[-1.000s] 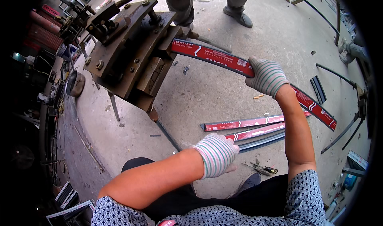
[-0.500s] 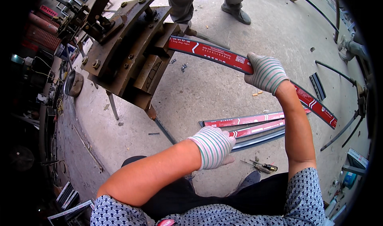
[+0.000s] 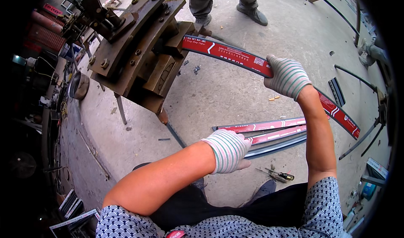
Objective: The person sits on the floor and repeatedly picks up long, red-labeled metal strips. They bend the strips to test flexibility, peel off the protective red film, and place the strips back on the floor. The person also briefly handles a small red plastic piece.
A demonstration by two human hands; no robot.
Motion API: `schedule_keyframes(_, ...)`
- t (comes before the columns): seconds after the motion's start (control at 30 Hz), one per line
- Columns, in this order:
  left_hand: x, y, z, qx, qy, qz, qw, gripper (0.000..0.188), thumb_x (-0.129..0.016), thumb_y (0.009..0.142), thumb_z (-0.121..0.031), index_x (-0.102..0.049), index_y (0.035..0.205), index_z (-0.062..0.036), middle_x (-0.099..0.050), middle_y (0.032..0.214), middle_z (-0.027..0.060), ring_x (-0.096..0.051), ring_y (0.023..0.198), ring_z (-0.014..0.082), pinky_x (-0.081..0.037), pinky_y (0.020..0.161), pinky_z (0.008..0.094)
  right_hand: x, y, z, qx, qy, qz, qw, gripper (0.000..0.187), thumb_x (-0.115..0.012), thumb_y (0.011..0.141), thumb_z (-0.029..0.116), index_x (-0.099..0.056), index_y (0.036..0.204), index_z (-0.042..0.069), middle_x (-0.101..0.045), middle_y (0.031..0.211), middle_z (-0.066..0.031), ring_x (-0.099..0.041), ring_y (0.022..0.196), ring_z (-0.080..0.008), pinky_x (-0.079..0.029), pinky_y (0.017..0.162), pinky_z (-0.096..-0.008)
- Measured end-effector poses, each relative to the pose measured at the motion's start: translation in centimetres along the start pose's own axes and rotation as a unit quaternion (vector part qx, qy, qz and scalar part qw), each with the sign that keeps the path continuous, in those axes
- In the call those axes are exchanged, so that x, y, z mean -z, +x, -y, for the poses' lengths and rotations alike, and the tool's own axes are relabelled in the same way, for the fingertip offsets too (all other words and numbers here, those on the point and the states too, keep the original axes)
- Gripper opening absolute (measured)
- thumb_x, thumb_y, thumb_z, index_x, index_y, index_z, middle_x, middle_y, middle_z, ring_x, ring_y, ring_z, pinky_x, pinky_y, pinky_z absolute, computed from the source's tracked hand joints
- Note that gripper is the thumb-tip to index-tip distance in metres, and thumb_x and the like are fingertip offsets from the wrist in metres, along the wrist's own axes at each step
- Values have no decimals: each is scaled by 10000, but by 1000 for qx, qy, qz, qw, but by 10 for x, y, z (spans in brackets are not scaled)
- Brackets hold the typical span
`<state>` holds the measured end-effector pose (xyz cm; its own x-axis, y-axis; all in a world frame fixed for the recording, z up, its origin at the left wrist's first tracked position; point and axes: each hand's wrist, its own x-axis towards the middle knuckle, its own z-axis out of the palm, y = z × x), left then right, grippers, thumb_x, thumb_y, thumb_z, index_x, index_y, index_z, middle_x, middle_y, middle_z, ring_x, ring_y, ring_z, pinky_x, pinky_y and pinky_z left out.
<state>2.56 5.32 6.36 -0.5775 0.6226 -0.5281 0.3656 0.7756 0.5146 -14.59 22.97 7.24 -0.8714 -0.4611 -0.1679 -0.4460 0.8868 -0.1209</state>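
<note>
A long, slightly curved metal strip with red printed film [image 3: 235,56] slants across from the machine toward the right. Its far left end sits in the jaws of a rusty steel bending machine [image 3: 139,48]. My right hand [image 3: 288,77], in a striped knit glove, is wrapped round the strip past its middle. The strip's other end sticks out beyond my right forearm. My left hand [image 3: 227,152], gloved alike, hangs over the floor with its thumb apart; its curled fingertips are partly hidden, and nothing shows in it. Behind it lie several similar strips [image 3: 277,133].
Two screwdrivers [image 3: 277,175] lie on the concrete by my foot. A person's legs [image 3: 248,2] stand beyond the machine. A short dark profile piece [image 3: 336,91] and a metal stand [image 3: 381,107] are at the right. A metal pan [image 3: 78,85] is at the left.
The view has shifted slightly. My left hand is a little higher and farther right; my right hand keeps its hold on the strip, whose end stays in the machine.
</note>
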Motion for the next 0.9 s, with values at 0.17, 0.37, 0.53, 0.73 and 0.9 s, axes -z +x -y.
schedule_keyframes(0.17,0,-4,2,-14,-5,-10,1000,444,-677,947,-409,-703,1022,28,-720,902,236,-723,884,409,-577,848,472,-2,2,-9,7,9,-22,1000,358,-692,795,239,-684,1088,35,-720,877,-228,-717,852,-404,-569,799,-449)
schedule_keyframes(0.37,3,-11,8,-3,-9,0,1000,446,-665,955,-415,-705,1017,26,-721,897,238,-727,884,404,-580,841,468,-9,3,-9,8,1,-35,999,340,-699,776,224,-671,1055,32,-701,822,-221,-706,785,-399,-567,757,-442)
schedule_keyframes(0.53,4,-15,12,-5,-12,0,1000,456,-663,956,-428,-707,1014,22,-719,890,242,-724,890,408,-582,845,466,-11,2,-17,15,33,-42,998,340,-707,763,216,-668,1039,21,-685,800,-221,-689,755,-397,-558,747,-439)
schedule_keyframes(0.73,10,-21,15,7,-29,-12,999,471,-667,950,-439,-712,1022,24,-717,908,247,-717,888,417,-583,836,462,-4,-6,-34,0,22,-23,999,433,-712,753,151,-675,1144,-32,-674,794,-246,-702,727,-354,-567,733,-402)
schedule_keyframes(0.9,25,-24,16,54,-46,-17,997,515,-656,958,-463,-708,1064,38,-714,926,251,-719,894,411,-584,826,454,-2,-43,-111,-40,13,-136,990,441,-739,747,140,-682,1157,-13,-701,830,-227,-718,737,-303,-581,760,-374)
